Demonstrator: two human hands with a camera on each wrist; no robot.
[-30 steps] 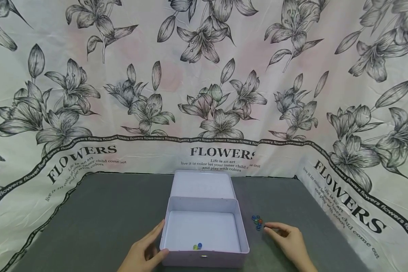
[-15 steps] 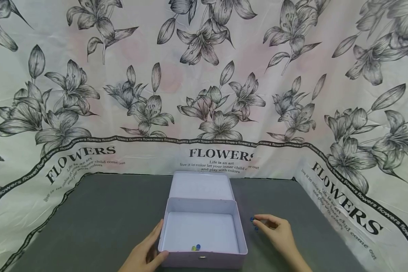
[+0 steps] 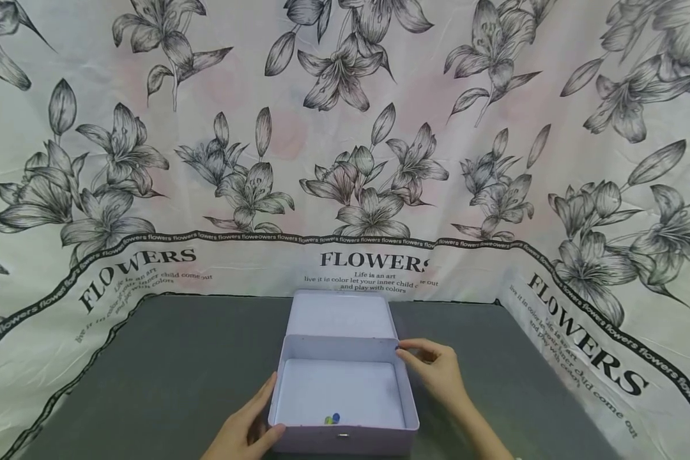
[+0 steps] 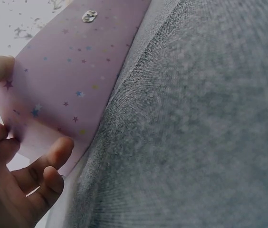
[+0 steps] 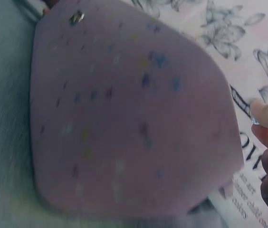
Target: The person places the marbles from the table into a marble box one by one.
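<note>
The lidded box (image 3: 374, 441), pale lilac with small stars outside and white inside, stands open. My left hand (image 3: 244, 421) holds its front left corner, thumb on the front wall and fingers along the left side; in the left wrist view the box's front wall (image 4: 67, 71) lies under the thumb. Over the right rim, near the back, my right hand (image 3: 439, 374) pinches a small dark glass marble (image 3: 398, 347) between thumb and forefinger. The right wrist view shows a glint of that marble (image 5: 254, 120) at the fingertips. Yellow-green and blue marbles (image 3: 336, 418) lie inside by the front wall.
The lid (image 3: 342, 313) is folded back behind the box. Grey cloth (image 3: 207, 351) covers the table, and a flower-printed curtain (image 3: 345, 191) rises along its back and sides. My right hand and forearm hide the table right of the box, where loose marbles lay earlier.
My right hand has reached the loose marbles, pinched one, and moved left and up to the box's right rim. My left hand has stayed on the box.
</note>
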